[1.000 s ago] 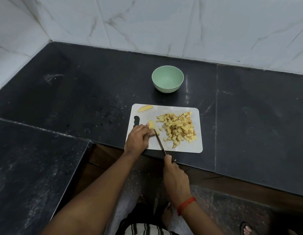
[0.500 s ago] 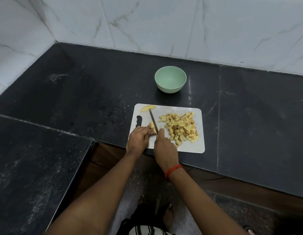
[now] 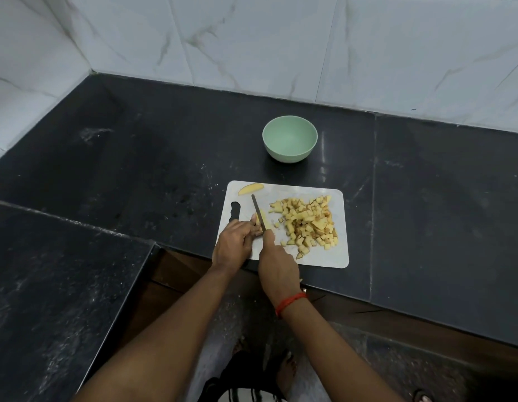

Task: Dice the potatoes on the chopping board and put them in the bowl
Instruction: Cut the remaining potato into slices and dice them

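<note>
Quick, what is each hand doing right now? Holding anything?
Left hand: fingers curled on a potato piece, holding it on the chopping board.
Right hand: grips the knife.

Black granite countertop (image 3: 136,169) spans the middle and left; white veined wall tiles (image 3: 252,39) run across the top; a brown wooden panel (image 3: 411,326) sits under its edge, speckled floor (image 3: 411,378) lower right.
</note>
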`<state>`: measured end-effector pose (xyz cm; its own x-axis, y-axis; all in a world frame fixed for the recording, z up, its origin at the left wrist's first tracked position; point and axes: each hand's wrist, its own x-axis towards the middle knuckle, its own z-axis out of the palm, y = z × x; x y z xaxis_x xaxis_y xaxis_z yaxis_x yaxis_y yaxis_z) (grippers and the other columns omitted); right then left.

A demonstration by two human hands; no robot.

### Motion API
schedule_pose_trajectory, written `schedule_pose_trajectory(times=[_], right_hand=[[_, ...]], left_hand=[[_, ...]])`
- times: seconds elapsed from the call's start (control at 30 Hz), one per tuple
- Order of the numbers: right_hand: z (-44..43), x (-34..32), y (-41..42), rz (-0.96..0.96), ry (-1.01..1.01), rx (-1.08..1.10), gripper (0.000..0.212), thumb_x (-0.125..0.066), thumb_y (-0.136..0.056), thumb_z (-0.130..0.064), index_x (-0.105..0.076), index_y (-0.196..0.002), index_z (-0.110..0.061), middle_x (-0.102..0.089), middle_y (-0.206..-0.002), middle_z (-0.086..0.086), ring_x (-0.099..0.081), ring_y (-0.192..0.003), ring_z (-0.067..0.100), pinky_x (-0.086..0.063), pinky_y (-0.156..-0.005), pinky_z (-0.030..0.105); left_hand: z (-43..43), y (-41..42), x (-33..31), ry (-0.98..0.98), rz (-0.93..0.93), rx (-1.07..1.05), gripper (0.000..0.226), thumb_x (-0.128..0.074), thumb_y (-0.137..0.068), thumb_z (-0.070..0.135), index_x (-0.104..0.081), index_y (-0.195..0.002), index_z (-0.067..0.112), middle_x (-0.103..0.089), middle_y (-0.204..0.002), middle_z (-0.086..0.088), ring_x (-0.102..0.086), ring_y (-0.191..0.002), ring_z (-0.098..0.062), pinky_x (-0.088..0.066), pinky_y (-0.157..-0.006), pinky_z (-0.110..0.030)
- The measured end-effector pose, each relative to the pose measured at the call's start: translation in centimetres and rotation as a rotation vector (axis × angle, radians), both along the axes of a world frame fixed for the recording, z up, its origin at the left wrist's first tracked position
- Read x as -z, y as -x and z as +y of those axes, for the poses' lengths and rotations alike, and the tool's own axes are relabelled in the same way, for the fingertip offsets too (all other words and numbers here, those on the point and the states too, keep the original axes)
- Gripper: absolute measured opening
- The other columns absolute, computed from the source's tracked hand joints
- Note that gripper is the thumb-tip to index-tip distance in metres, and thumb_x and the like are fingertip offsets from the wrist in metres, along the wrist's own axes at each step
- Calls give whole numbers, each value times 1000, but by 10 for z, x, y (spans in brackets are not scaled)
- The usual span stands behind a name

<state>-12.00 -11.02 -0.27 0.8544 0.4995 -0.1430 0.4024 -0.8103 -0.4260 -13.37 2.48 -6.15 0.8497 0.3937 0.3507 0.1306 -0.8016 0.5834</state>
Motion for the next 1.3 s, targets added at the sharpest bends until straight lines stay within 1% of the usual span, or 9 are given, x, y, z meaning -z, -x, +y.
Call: schedule_pose_trajectory(times=[0.3, 0.47, 0.67, 0.8, 0.87, 0.97, 1.13, 1.23, 1.3], right_hand=[[11, 2, -8, -60, 22, -31, 36, -36, -105, -12, -37, -140, -19, -68, -98, 11, -70, -83, 27, -39, -59, 31], [1, 4, 7, -226, 48, -24, 53, -85, -64, -4, -53, -104, -16, -56, -52, 4, -52, -32, 17, -21, -35, 19], [-39, 17, 40, -210, 127, 6, 48, -79, -66, -4, -56, -107, -11, -57, -57, 4, -52, -33, 13, -25, -30, 21], [-59, 26, 55, -75, 168, -26, 31, -45, -101, -16, -23, -122, -18, -66, -86, 3, -70, -66, 23, -38, -49, 31], [-65, 26, 57, -56, 70, 35, 11, -32, -107, -28, -25, -115, -24, -68, -85, 0, -70, -72, 27, -39, -54, 33], [-64, 15, 45, -141, -166, 146, 13, -34, -107, -36, -33, -99, -26, -66, -69, 1, -66, -59, 29, -37, -49, 33], [-55, -5, -22, -159, -578, 193, 13, -43, -107, -29, -38, -95, -26, -54, -66, -8, -55, -52, 21, -31, -48, 28], [-64, 3, -55, -95, -655, 265, 12, -43, -107, -33, -41, -97, -25, -52, -63, -9, -52, -52, 11, -34, -48, 30], [-74, 14, -61, -48, -706, 305, 14, -43, -106, -35, -44, -100, -23, -54, -62, -4, -53, -54, 16, -42, -48, 38]], left_hand=[[0, 0, -4, -13, 11, 6, 14, -68, -91, -2, -68, -81, 8, -67, -75, -4, -48, -69, -18, -34, -63, -22], [2, 0, 2, -7, 30, 4, 12, -65, -93, 2, -73, -88, 9, -71, -82, -1, -52, -74, -18, -41, -66, -23], [1, -1, 1, 6, 27, 8, 11, -71, -90, -1, -74, -86, 9, -73, -84, 0, -54, -76, -18, -41, -69, -20], [0, 0, 0, 25, 37, 3, 13, -69, -96, 7, -77, -89, 14, -75, -89, 6, -52, -79, -9, -42, -71, -18], [0, 1, 1, 43, 34, 8, 11, -68, -96, 8, -76, -90, 15, -74, -93, 6, -55, -84, -10, -49, -75, -26], [1, 0, -1, 92, 27, 17, 11, -66, -97, 12, -75, -104, 11, -71, -116, -1, -62, -108, -19, -52, -93, -34], [4, 0, -11, 168, 85, 54, 28, -68, -94, 10, -67, -122, 17, -55, -141, 0, -50, -130, -16, -44, -103, -27], [12, -3, -16, 73, 166, 198, 45, -66, -92, -2, -65, -132, 19, -50, -149, -3, -48, -129, -23, -41, -103, -23], [20, -10, -20, -77, 252, 312, 52, -64, -93, -4, -63, -137, 22, -48, -152, 0, -50, -119, -26, -50, -94, -32]])
